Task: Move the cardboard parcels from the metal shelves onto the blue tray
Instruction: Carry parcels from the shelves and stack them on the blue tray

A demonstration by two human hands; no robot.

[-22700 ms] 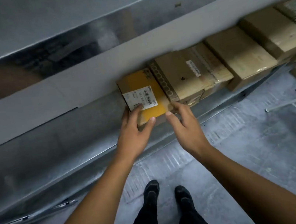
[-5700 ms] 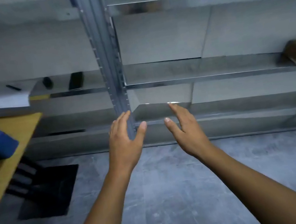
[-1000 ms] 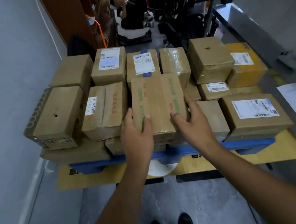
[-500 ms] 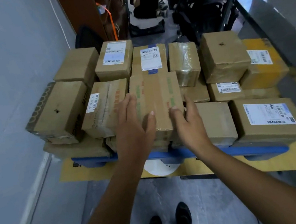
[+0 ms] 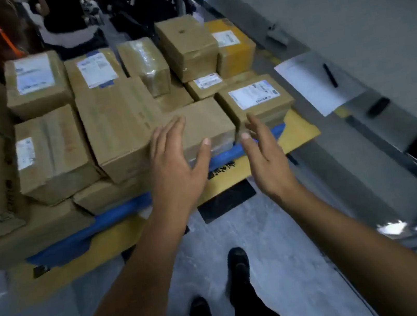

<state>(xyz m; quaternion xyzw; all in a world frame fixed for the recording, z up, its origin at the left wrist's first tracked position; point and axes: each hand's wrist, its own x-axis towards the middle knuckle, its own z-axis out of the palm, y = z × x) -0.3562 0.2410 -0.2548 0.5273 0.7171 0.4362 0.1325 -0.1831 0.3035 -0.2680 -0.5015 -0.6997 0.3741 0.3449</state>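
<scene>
While both hands hang in front of the stack, neither has anything in it. The left hand (image 5: 179, 170) has its fingers straight and spread, with its tips over the low front parcel (image 5: 204, 123). It's too blurry to say whether they touch the cardboard. The right hand (image 5: 268, 164) is just as loose, palm turned inward, beside that same parcel's corner and gripping nothing.

The parcels (image 5: 120, 122) are piled on the tray (image 5: 117, 213), two layers deep in spots, and only its blue front edge peeks out underneath. The tray sits on a yellow top (image 5: 298, 130). Some boxes on the left stick out past the blue edge.

My read is that this is the gap between loads, hands free at the drop-off end, with a good chunk of the job done going by the pile.

The next move would be to swing right to the shelf (image 5: 394, 128) and grab another box, if any are left. The stretch in view only has a paper (image 5: 310, 84), a pen (image 5: 330, 75) and a couple of dark flat things. Flat room on the tray looks scarce, so whatever comes next likely goes on top, square on a level box and not on the overhanging ones.
</scene>
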